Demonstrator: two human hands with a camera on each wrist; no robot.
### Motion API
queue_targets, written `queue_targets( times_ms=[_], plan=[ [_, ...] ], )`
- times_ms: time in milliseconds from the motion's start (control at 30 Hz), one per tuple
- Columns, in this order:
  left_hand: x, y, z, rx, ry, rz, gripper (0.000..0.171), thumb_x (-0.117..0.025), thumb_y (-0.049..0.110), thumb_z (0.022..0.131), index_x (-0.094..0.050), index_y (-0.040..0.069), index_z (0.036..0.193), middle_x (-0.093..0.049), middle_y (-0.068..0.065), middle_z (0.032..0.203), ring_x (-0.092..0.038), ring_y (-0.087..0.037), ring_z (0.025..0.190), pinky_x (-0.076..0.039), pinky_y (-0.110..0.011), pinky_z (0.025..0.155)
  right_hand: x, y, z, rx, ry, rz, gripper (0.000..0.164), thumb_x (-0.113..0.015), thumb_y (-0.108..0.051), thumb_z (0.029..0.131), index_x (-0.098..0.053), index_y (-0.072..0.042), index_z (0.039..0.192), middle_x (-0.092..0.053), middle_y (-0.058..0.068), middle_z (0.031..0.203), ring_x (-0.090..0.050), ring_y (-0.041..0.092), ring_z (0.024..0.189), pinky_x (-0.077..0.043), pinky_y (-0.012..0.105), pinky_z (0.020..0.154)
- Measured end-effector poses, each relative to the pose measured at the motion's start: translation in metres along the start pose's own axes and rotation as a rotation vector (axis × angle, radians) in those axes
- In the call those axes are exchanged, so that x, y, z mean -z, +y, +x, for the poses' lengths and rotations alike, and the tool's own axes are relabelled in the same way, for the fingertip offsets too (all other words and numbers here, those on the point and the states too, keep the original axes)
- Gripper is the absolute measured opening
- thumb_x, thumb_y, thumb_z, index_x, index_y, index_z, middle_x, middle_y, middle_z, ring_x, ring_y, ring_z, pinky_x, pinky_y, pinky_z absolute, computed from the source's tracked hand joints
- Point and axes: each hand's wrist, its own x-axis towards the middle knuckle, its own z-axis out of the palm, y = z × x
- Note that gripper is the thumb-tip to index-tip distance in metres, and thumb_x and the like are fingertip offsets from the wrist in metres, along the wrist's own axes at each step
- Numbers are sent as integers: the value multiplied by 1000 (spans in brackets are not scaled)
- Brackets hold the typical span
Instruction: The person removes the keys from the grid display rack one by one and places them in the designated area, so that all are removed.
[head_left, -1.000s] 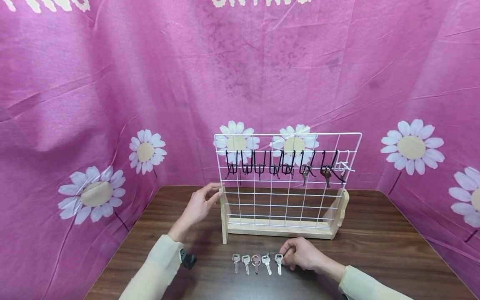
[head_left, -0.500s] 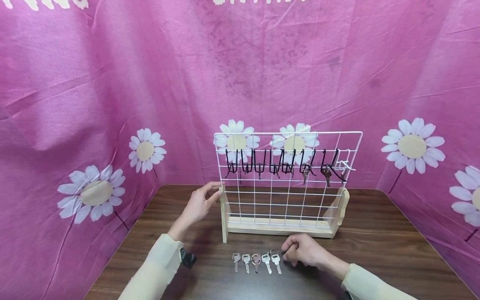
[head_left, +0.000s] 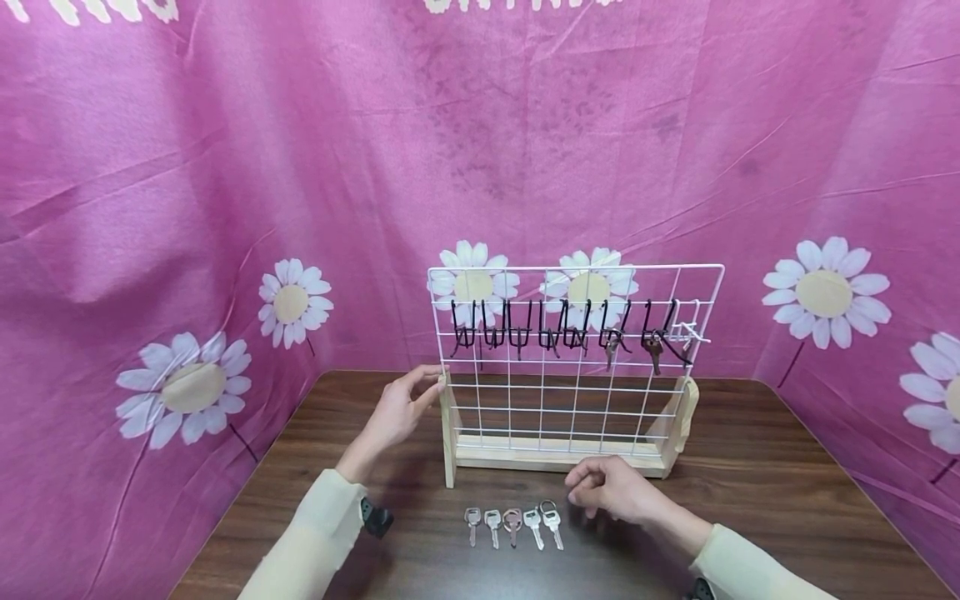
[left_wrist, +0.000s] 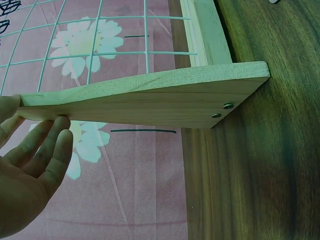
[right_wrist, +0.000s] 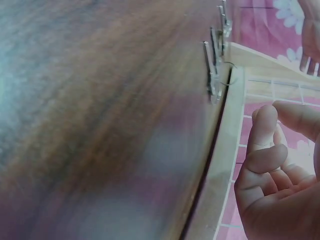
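My left hand (head_left: 397,408) pinches the left wooden upright (left_wrist: 135,97) of a white wire grid rack (head_left: 540,387); in the left wrist view the thumb and fingertips meet its edge. Several keys lie in a row in front of the rack, a pinkish key (head_left: 513,525) in the middle and a silver key (head_left: 552,525) with a ring at the right end. My right hand (head_left: 611,490) hovers just right of that end key, apart from it, fingers loosely curled and holding nothing. In the right wrist view, the keys (right_wrist: 214,87) show edge-on beyond it.
Several black hooks (head_left: 520,337) line the grid's upper part. A silver key (head_left: 611,352) and a dark key (head_left: 656,358) hang from the right-hand hooks, beside a white hook (head_left: 686,333). Pink cloth (head_left: 375,167) surrounds the wooden table (head_left: 420,542).
The end key shifted left, close to the row, and my right hand let it go. That hand then drew back slightly to the right and up. My left hand stayed put.
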Motion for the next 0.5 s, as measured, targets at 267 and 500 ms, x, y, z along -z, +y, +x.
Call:
queue_targets(
  times_ms=[267,500],
  plan=[
    [-1,-1,0,0,-2,-10,29,-62,23,100,-66,18,128,-74,-8,117,-68,-10,71,-57,-28,62,10,-8,0,44,18,-34,28,-72,-17,89,-65,4,107,-72,12,85,-64,12,61,-41,19,40],
    [-1,-2,0,-1,-4,-12,29,-63,21,100,-66,15,127,-75,-9,115,-68,-11,72,-58,-26,63,16,-15,0,73,50,-23,28,-73,-17,89,-65,3,107,-71,13,87,-64,10,61,-44,21,40]
  ],
)
